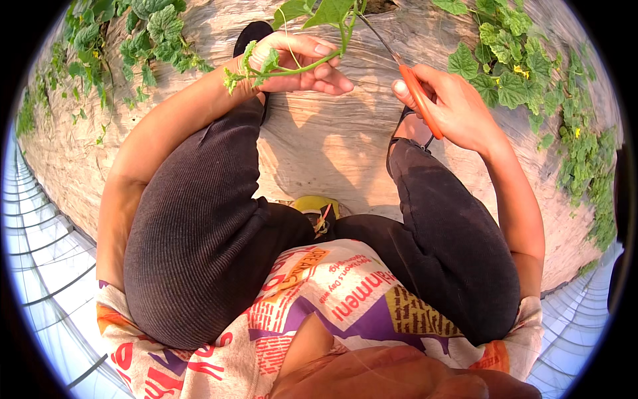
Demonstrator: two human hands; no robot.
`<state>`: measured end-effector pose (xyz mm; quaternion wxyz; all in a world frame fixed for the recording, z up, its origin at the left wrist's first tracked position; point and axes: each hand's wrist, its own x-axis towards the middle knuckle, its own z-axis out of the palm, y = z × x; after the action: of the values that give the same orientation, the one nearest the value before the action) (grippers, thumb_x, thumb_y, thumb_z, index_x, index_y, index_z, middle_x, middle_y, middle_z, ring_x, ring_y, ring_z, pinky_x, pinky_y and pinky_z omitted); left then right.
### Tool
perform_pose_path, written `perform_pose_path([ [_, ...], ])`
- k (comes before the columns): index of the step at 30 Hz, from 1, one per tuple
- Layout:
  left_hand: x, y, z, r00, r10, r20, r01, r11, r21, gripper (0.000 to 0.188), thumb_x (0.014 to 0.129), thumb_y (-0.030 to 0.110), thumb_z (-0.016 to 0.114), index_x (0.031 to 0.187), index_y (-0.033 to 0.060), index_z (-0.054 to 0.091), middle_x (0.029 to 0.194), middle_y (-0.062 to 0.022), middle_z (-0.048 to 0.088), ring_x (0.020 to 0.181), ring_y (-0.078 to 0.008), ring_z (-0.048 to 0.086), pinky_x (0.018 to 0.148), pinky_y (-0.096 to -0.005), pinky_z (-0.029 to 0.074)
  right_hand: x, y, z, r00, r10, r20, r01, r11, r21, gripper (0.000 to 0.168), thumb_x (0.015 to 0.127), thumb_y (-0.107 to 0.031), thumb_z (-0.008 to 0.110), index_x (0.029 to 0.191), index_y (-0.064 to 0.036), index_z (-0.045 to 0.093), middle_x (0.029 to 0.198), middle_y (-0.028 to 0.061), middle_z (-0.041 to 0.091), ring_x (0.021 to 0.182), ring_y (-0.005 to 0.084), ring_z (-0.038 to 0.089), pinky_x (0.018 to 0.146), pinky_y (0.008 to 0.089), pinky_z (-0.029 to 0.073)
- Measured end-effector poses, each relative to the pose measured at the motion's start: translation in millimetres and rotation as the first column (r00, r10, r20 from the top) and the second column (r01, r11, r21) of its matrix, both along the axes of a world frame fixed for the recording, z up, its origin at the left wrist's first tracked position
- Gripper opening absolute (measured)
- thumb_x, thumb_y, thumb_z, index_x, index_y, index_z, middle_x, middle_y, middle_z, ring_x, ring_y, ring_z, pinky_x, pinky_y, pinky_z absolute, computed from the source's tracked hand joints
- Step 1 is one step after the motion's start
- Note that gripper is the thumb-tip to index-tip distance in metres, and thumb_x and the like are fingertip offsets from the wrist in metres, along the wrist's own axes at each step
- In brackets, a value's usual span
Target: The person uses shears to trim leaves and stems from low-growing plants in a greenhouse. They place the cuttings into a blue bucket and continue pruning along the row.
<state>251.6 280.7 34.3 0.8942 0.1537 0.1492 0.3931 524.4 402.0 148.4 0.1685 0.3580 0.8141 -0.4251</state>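
My left hand is at the upper middle, its fingers loosely bent and apart. A green vine shoot with small curled leaves runs across the front of its fingers and reaches back over the wrist. No finger visibly closes around the stem. Larger leaves of this plant stand above, cut off by the top edge. My right hand grips the orange handle of a hand tool. The tool's thin dark metal end slants up and left to beside the plant's stem; whether it touches is unclear.
Wrinkled pale plastic sheeting covers the ground. Leafy vines grow at upper left, and vines with yellow flowers at right. A yellow-green object lies between my legs. My shoes flank the work area.
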Motion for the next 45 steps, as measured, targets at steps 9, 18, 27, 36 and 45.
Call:
perform_pose_path([
  [9,-0.8,-0.5,5.6,0.999,0.014,-0.048,-0.015,1.0,-0.006,0.02,0.101,0.02,0.056,0.089,0.0064,0.064,0.087,-0.0063,0.063,0.124,-0.0382,0.063,0.11,-0.0472,0.046,1.2,-3.4,-25.0,0.963,-0.144,-0.228,0.138,0.989,-0.042,0.044,0.098,-0.044,0.069,0.084,-0.002,0.068,0.058,-0.0002,0.046,0.057,0.0092,0.041,0.053,0.0311,0.035],
  [18,-6.1,-1.0,4.6,0.997,0.068,-0.023,-0.069,0.997,-0.037,0.021,0.099,0.019,0.059,0.094,0.0016,0.07,0.094,-0.0077,0.069,0.121,-0.0412,0.064,0.111,-0.0492,0.044,3.1,2.7,-42.9,0.989,-0.006,0.147,0.016,0.998,-0.066,0.064,0.098,-0.064,0.056,0.079,-0.003,0.064,0.059,0.003,0.052,0.056,0.0171,0.057,0.057,0.035,0.042],
  [27,-0.9,0.2,9.6,0.999,0.023,-0.046,-0.025,0.999,-0.047,0.02,0.098,0.022,0.059,0.094,0.0038,0.066,0.092,-0.0089,0.068,0.123,-0.0409,0.062,0.113,-0.049,0.042,-45.5,3.0,-67.0,0.999,0.051,-0.014,-0.048,0.98,0.193,0.064,0.097,-0.061,0.052,0.094,-0.001,0.073,0.085,0.0204,0.074,0.084,0.0386,0.073,0.074,0.0475,0.054],
  [36,-5.5,0.4,7.6,0.999,0.033,-0.033,-0.034,0.999,-0.029,0.021,0.099,0.02,0.059,0.09,0.0027,0.067,0.088,-0.0084,0.065,0.125,-0.0415,0.061,0.113,-0.0499,0.042,-26.6,7.6,-73.4,0.996,-0.035,-0.081,0.035,0.999,0.002,0.063,0.094,-0.061,0.061,0.076,-0.001,0.072,0.065,0.0143,0.068,0.064,0.0309,0.069,0.062,0.042,0.051],
  [45,-5.5,-3.1,0.0,0.996,0.085,0.018,-0.082,0.99,-0.117,0.017,0.096,0.014,0.064,0.103,0.001,0.073,0.093,-0.0084,0.073,0.121,-0.0456,0.063,0.11,-0.054,0.044,-0.8,16.1,-76.0,0.966,-0.223,0.132,0.251,0.93,-0.268,0.073,0.095,-0.073,0.052,0.091,-0.002,0.068,0.065,0.0028,0.059,0.062,0.0115,0.061,0.051,0.0273,0.042],
])
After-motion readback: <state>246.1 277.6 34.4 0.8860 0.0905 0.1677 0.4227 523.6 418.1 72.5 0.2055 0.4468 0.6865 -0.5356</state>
